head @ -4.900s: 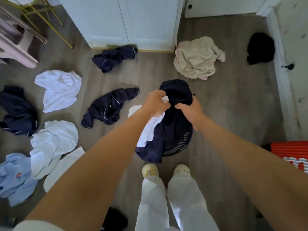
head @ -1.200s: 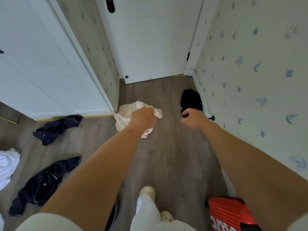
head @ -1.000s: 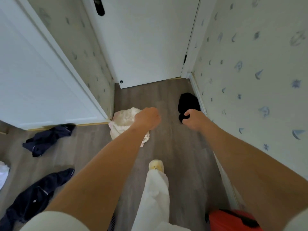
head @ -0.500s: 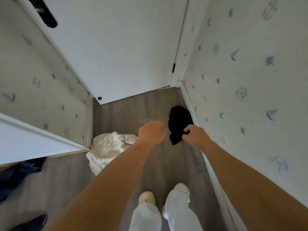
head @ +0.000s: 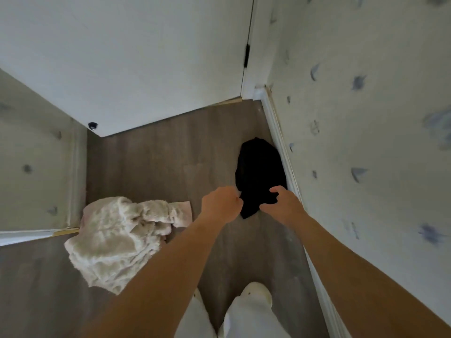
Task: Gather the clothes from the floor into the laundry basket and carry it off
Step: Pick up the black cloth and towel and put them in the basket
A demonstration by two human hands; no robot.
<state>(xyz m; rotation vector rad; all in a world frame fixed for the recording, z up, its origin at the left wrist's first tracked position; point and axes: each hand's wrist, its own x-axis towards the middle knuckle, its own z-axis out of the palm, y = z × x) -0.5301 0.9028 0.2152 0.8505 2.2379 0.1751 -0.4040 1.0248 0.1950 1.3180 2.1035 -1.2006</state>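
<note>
— Both bare forearms stretched forward and down, nearly parallel. Left hand?
— Curled into a loose fist, knuckles up, fingers tucked under.
— Right hand?
— Half open, thumb raised, fingers bent downward. Just beside the left, not touching it.

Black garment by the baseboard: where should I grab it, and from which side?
Probably the near end of the black garment, coming from above on the open-floor side. Its far edge lies against the baseboard, and both the left hand and right hand hover there.
</note>
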